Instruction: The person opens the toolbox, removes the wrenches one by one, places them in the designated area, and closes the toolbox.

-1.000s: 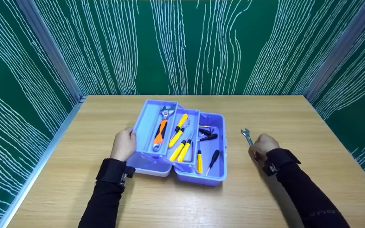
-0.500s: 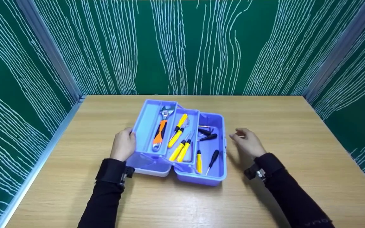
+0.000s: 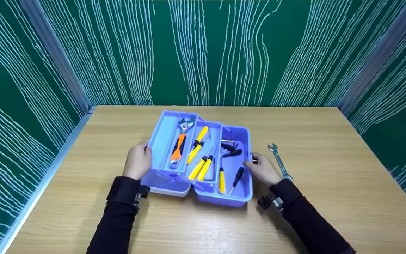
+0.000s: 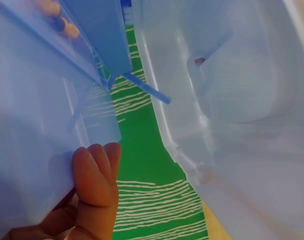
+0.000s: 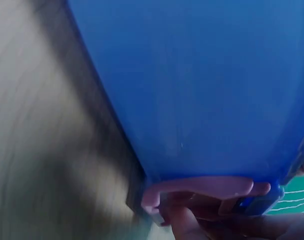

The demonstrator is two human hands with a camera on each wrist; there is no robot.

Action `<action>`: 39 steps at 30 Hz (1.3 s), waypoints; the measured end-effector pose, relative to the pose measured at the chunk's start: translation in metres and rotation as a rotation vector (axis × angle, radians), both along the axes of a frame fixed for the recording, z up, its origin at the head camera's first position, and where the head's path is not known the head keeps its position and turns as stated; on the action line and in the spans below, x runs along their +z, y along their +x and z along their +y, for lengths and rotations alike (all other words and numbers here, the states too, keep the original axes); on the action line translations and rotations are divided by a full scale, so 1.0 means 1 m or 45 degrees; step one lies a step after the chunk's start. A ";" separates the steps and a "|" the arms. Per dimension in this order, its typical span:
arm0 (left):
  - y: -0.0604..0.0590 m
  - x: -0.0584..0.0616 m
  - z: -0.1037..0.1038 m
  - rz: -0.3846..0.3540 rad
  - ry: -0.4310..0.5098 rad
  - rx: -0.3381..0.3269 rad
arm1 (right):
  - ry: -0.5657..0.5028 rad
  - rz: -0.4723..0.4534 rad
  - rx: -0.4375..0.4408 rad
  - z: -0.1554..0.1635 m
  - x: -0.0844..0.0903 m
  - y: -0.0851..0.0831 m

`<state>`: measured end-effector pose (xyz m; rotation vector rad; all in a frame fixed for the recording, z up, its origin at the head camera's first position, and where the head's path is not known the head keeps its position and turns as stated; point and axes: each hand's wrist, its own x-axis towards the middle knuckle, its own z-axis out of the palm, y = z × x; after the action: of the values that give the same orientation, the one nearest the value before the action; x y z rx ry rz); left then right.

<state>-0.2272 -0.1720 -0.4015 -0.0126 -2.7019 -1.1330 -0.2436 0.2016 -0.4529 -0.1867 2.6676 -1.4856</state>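
Lowest in the frame, two black sleeves run up to the blue cantilever toolbox (image 3: 240,197), which sits mid-frame on the wooden surface (image 3: 83,211) with its trays fanned open. The left hand (image 3: 137,162) curls its fingers against the raised tray's left wall, seemingly to steady it. The right hand (image 3: 264,169) grips the box's right rim, thumb over the edge, bracing that side. Screwdrivers (image 3: 203,165) and an orange-handled adjustable wrench (image 3: 179,146) lie in the trays. Just right of the box, a small open-end spanner (image 3: 278,160) rests on the surface, untouched.

right wrist view blurred, toolbox (image 5: 202,85) cropped (fingertips (image 5: 242,189) partly hidden)
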 end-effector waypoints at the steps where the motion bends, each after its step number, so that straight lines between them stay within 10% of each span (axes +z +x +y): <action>1: 0.000 0.000 0.000 -0.002 0.003 0.000 | -0.001 0.003 -0.003 -0.001 0.000 0.001; 13: 0.001 0.006 0.002 -0.019 -0.019 0.014 | -0.028 0.030 -0.050 -0.003 -0.007 0.002; 25: -0.001 0.052 0.036 -0.010 -0.105 -0.046 | -0.016 0.031 -0.060 -0.003 -0.009 0.002; 39: -0.027 0.073 0.075 -0.389 -0.474 -0.300 | 0.015 0.063 -0.066 -0.002 -0.011 0.002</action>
<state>-0.2546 -0.0967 -0.3282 -0.2398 -3.2189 -0.7131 -0.2418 0.1997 -0.4634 -0.1570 2.7396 -1.4990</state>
